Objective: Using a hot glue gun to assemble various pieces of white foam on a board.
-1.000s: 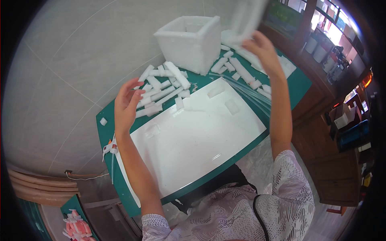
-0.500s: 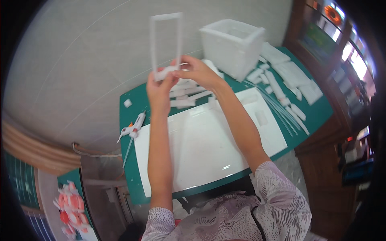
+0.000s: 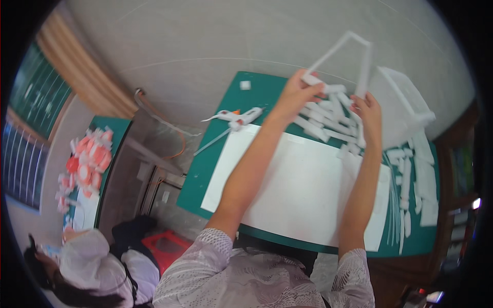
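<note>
A thin white foam-like frame [image 3: 365, 66], tall and four-cornered in outline, is held up above the far side of the table, tilted. My left hand [image 3: 298, 96] is closed on its lower left corner, thumb on the near face. My right hand [image 3: 368, 110] pinches the lower end of its right side. Whether its lower bar still joins both sides is unclear against the white pieces behind. Below lie several loose white foam-like strips and rolls [image 3: 328, 117] in a heap. In front of them is a white board [image 3: 298, 190] beneath my forearms.
A white open box [image 3: 403, 102] stands right of my right hand. Thin clear sticks [image 3: 394, 210] and long white pieces [image 3: 424, 174] lie at the right. A hot glue gun [image 3: 239, 119] rests at the left on the green table [image 3: 215, 164]. A co-worker [image 3: 92, 262] sits lower left.
The view has turned left, bringing a co-worker into sight. My hands have moved apart, the right one now on the frame's right side. The frame has tilted.
</note>
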The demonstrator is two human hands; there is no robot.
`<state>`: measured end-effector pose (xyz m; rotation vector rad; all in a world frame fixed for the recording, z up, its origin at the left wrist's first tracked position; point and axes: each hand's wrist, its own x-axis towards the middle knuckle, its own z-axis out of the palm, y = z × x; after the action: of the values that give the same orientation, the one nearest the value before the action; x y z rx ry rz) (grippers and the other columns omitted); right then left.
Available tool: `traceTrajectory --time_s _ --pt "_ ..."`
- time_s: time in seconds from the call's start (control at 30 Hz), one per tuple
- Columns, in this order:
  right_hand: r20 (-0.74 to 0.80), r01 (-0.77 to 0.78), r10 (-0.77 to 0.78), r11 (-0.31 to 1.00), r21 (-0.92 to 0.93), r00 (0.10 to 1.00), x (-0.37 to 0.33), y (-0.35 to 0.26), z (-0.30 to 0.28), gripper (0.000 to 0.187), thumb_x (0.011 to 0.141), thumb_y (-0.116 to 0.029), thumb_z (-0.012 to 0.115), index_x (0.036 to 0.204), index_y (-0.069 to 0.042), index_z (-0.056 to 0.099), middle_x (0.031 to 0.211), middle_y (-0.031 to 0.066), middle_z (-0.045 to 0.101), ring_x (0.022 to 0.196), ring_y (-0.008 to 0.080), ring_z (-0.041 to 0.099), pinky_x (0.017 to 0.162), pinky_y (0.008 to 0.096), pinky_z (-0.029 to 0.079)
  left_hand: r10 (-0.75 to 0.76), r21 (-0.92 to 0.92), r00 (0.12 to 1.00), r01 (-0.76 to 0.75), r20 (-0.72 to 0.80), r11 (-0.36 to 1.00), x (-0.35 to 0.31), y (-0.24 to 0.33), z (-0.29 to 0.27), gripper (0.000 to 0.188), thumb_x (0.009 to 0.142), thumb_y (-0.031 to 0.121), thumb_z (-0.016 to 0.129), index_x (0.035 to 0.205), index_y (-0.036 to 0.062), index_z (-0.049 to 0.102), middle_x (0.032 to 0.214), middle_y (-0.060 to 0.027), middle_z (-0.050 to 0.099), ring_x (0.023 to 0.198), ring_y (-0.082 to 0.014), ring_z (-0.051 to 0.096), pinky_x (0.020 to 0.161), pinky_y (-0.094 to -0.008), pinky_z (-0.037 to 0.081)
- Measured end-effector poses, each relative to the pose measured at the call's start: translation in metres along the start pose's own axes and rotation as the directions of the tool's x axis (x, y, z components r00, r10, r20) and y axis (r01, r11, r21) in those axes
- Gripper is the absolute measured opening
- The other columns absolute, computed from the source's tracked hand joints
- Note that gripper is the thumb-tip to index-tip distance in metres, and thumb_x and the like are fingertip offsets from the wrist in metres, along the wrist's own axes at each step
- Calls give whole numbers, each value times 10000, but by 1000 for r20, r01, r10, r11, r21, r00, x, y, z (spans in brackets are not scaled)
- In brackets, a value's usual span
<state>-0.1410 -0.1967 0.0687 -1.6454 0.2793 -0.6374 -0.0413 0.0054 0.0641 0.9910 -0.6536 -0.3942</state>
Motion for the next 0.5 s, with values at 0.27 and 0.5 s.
traceTrajectory --time_s 0.27,0.5 --pt "-66 319 -318 948 7 946 5 7 -6 612 905 -111 600 1474 -108 373 1170 148 652 851 210 691 756 300 554 -254 717 951 54 175 695 -5 5 -17 552 855 205 731 1335 91 483 1131 -117 634 970 -203 646 812 -346 517" --pt "-2 165 -166 980 -113 986 -26 -34 5 395 925 -101 477 1316 -54 495 943 128 701 680 161 682 631 287 567 -3 746 989 -109 147 657 -18 22 4 742 850 219 737 1487 146 364 1446 -131 451 1233 -286 503 905 -405 497"
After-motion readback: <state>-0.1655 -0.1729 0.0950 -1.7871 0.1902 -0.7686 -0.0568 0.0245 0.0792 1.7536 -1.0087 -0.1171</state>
